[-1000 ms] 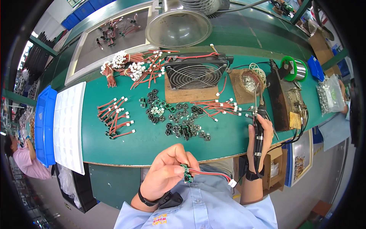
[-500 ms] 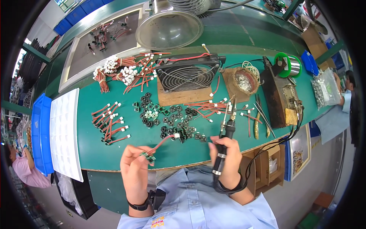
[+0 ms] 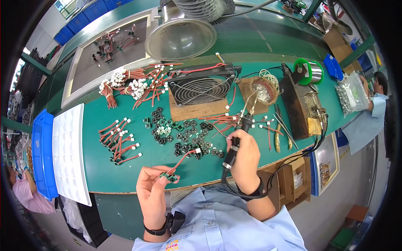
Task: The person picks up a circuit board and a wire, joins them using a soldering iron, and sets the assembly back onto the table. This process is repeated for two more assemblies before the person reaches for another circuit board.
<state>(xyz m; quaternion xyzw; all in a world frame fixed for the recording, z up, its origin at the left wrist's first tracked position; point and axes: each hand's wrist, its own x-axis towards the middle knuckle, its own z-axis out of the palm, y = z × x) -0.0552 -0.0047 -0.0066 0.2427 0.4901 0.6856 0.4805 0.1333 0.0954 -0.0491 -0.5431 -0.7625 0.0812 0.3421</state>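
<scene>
Between the thumb and fingers of my left hand (image 3: 151, 192) is a small green circuit board (image 3: 169, 178). Red and dark wires (image 3: 181, 162) run from it to a white plug resting by the loose black parts. My right hand (image 3: 246, 161) is wrapped round the black handle of a soldering iron (image 3: 231, 154), its thin metal end pointing away from me. That end reaches the near rim of a round brown dish (image 3: 274, 100) of silvery bits; whether it touches cannot be made out. Small black and green components (image 3: 167, 129) lie in a pile beyond my hands.
A black fan (image 3: 201, 88) stands at the back under a metal extraction hood (image 3: 181, 39). Wired boards (image 3: 119, 142) lie left, beside a white tray (image 3: 69, 154) and blue bin (image 3: 44, 154). A soldering station (image 3: 299, 106), solder reel (image 3: 309, 71) and tweezers (image 3: 287, 125) are right. Another person sits far right.
My right hand has moved forward, bringing the iron's end up to the dish rim. My left hand, still gripping the board, has shifted slightly right. The view has tilted a little.
</scene>
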